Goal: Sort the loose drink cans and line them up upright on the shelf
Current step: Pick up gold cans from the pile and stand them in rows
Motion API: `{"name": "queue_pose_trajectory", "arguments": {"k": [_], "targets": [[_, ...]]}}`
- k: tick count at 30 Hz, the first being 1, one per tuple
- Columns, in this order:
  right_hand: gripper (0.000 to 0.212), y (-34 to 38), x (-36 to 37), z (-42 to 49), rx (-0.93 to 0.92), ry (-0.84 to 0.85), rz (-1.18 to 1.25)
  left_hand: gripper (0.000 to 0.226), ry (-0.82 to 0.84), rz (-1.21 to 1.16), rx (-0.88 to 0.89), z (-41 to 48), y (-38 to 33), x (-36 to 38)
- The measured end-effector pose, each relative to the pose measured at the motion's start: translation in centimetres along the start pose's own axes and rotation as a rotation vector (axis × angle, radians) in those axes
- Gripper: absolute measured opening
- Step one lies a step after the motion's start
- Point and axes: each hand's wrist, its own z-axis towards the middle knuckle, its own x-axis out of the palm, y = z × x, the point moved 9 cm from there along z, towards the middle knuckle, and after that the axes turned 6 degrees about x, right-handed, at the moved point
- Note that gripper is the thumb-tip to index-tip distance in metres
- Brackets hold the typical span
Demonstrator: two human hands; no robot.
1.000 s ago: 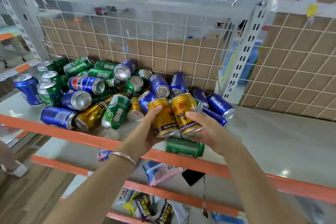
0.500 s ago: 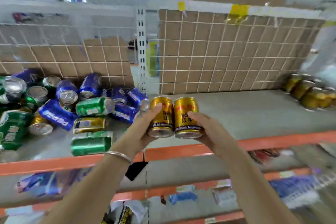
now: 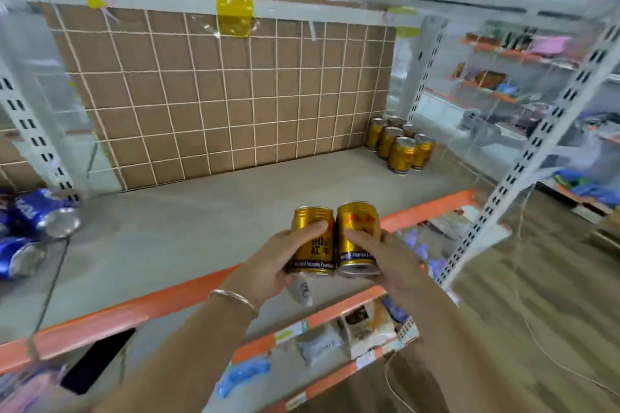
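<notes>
Two gold drink cans are held side by side above the front edge of the grey shelf (image 3: 208, 225). My left hand (image 3: 268, 265) grips the left gold can (image 3: 313, 228). My right hand (image 3: 385, 261) grips the right gold can (image 3: 357, 228). Both cans stand nearly upright, touching each other. A group of several gold cans (image 3: 401, 147) stands upright in the far right corner of the shelf. Some blue cans (image 3: 27, 228) lie on their sides at the left edge.
A cardboard panel behind a white wire grid (image 3: 218, 94) closes the back of the shelf. An orange rail (image 3: 167, 298) runs along the front. Lower shelves hold snack packets (image 3: 362, 325). A white upright post (image 3: 523, 161) stands at the right.
My view and both hands have swung right with the two gold cans, away from the loose pile. The upright gold cans in the corner are now nearer the middle of view.
</notes>
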Motion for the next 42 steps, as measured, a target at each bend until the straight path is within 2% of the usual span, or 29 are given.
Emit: {"name": "queue_pose_trajectory", "arguments": {"k": [4,7,9,11,12,14,16,20,22,25,30,36,38,42], "targets": [[0.059,1.1,-5.0,2.3,-0.029,-0.081,0.004,0.057,0.052,0.065,0.005,4.9,0.0,2.6],[0.039,3.0,-8.1,4.5,-0.055,-0.133,0.019,0.054,0.08,0.119,0.03,8.6,-0.3,4.1],[0.046,4.5,-10.2,6.2,-0.072,-0.154,-0.012,0.055,0.093,0.167,0.033,11.7,-0.5,5.1],[0.068,5.8,-12.2,7.7,-0.08,-0.189,-0.057,0.066,0.086,0.224,0.046,14.8,-0.8,5.9],[0.072,6.4,-13.2,8.2,-0.079,-0.213,-0.077,0.072,0.079,0.252,0.049,16.3,-1.0,6.4],[0.058,7.2,-15.2,9.7,-0.075,-0.233,-0.107,0.076,0.072,0.306,0.055,19.3,-1.1,7.1],[0.043,7.6,-17.0,11.1,-0.069,-0.257,-0.102,0.069,0.068,0.335,0.057,21.5,-1.1,7.9],[0.042,7.7,-21.5,14.7,-0.064,-0.342,-0.164,0.034,0.028,0.332,0.074,25.5,-0.7,9.8],[0.037,8.0,-23.8,16.6,-0.058,-0.364,-0.212,0.038,0.006,0.327,0.099,27.7,-0.3,11.0],[0.047,8.8,-26.2,19.1,-0.05,-0.362,-0.26,0.051,-0.046,0.267,0.092,30.1,0.8,12.6],[0.056,10.3,-29.2,22.1,-0.133,-0.325,-0.295,0.053,-0.141,0.196,0.142,33.6,1.5,15.4],[0.063,11.9,-30.5,24.4,-0.231,-0.244,-0.335,0.065,-0.313,0.39,0.388,34.5,2.1,16.9],[0.064,11.7,-30.6,25.1,-0.203,-0.21,-0.298,0.072,-0.354,0.38,0.42,34.4,2.5,17.1],[0.062,12.2,-30.3,26.0,-0.204,-0.145,-0.302,0.071,-0.394,0.369,0.457,34.6,2.3,17.5]]}}
